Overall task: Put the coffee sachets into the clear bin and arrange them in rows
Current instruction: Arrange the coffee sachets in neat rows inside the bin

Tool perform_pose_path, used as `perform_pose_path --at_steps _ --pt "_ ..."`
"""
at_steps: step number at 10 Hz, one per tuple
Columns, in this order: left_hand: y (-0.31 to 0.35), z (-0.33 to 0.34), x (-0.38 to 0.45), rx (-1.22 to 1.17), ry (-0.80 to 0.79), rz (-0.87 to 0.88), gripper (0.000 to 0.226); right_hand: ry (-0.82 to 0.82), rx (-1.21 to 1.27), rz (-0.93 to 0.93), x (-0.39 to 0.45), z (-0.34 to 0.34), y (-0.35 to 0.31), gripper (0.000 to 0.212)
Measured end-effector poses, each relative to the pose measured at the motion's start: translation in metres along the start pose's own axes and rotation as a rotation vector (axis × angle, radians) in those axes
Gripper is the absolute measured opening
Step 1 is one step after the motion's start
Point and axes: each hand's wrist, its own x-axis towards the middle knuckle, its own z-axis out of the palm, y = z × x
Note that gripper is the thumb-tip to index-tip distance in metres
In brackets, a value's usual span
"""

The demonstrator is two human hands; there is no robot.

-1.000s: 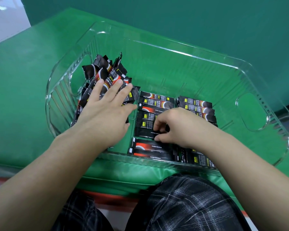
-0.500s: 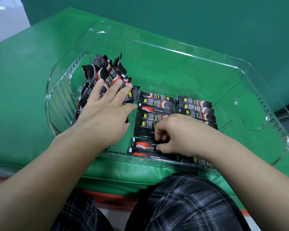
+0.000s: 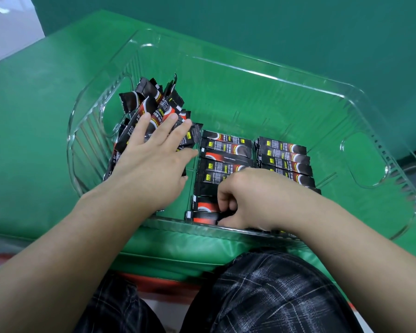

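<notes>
Left hand lies flat on loose sachets; right hand (fingers curled) pinches a sachet in the clear bin.

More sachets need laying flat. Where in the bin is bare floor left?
Bare: the clear bin's far half beyond both sachet rows, and right of them toward the handle. Crowded: the loose pile under the left hand and the near edge by the right hand.

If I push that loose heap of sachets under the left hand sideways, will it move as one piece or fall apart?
Probably fall apart: the loose heap of sachets lies fanned at mixed angles, not bound. The wrappers look glossy, so they would likely slide over each other and on the clear bin. The flat left hand resting on top suggests they need steadying.
</notes>
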Motion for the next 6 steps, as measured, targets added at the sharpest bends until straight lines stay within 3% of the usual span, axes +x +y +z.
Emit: perform_pose_path --at_steps 2,4,6 --pt "0.000 -0.001 0.000 -0.001 -0.011 0.001 0.055 -0.011 0.021 0.008 0.001 0.001 0.001 0.019" --pt "0.000 0.000 0.000 -0.022 -0.012 -0.006 0.054 0.000 0.247 -0.089 0.010 -0.001 0.002 0.023" --pt "0.000 0.000 0.000 -0.010 -0.013 -0.005 0.055 -0.033 0.222 -0.168 0.022 0.005 -0.003 0.028"
